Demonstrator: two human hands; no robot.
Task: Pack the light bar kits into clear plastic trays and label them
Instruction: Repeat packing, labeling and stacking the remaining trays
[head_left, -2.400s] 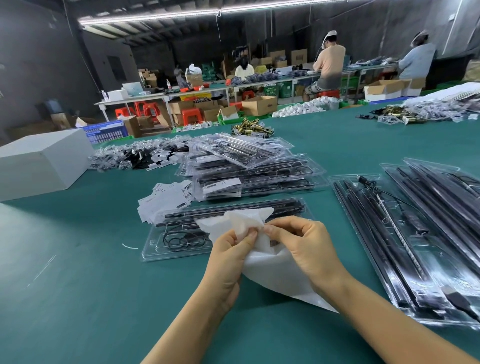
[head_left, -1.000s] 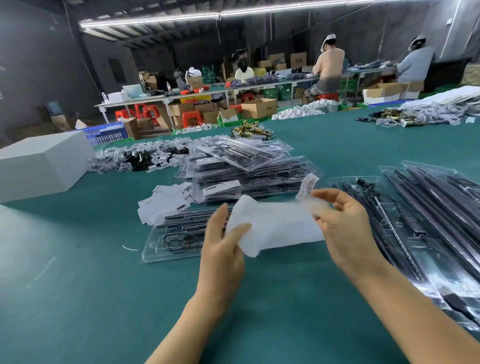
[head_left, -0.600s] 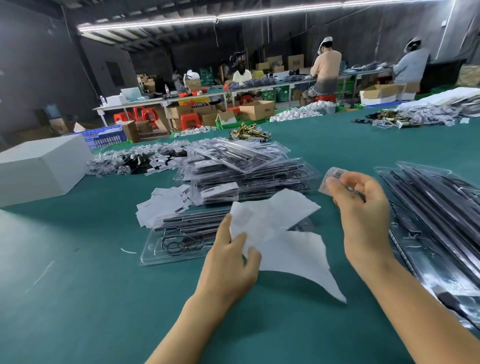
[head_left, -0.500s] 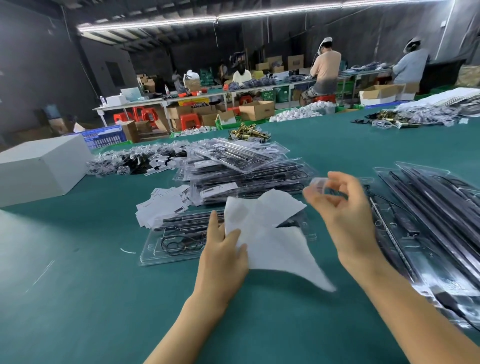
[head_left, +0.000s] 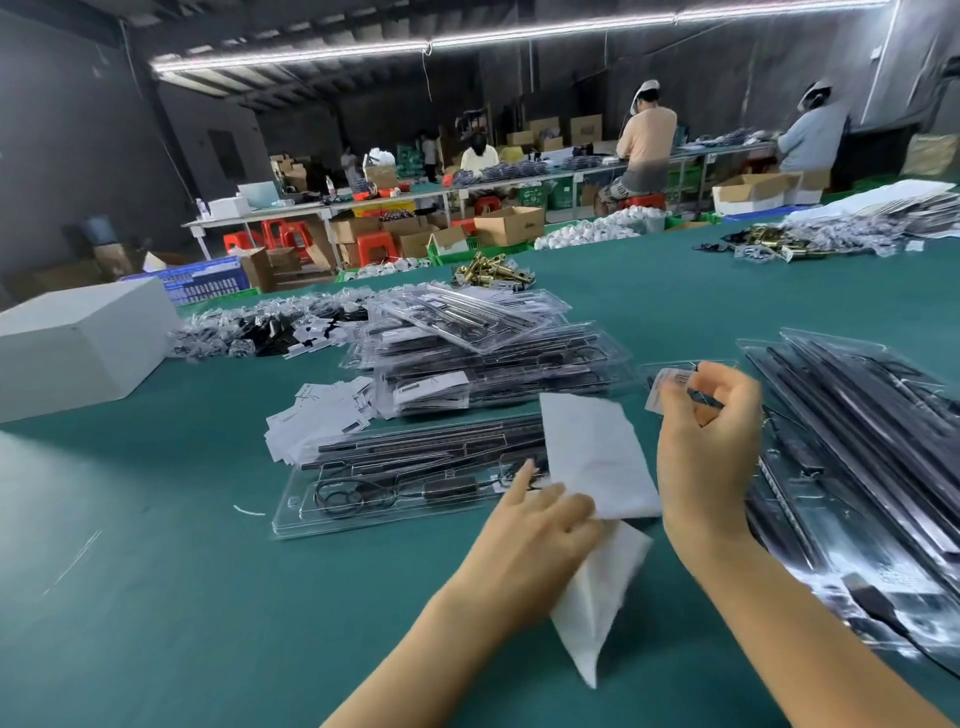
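Observation:
My right hand pinches a small barcode label above the near end of the trays on the right. My left hand grips a white backing sheet that folds up over the table. Just behind the sheet lies a clear plastic tray holding black light bars and a coiled cable. A stack of packed, labelled trays sits farther back.
Loose white cards lie left of the near tray. A white box stands at the far left. Bagged small parts and brass hardware lie beyond. People work at benches in the background.
The label has been peeled off the sheet; my right hand carried it to the right and up. My left hand has pulled the sheet nearer, and it now folds upright.

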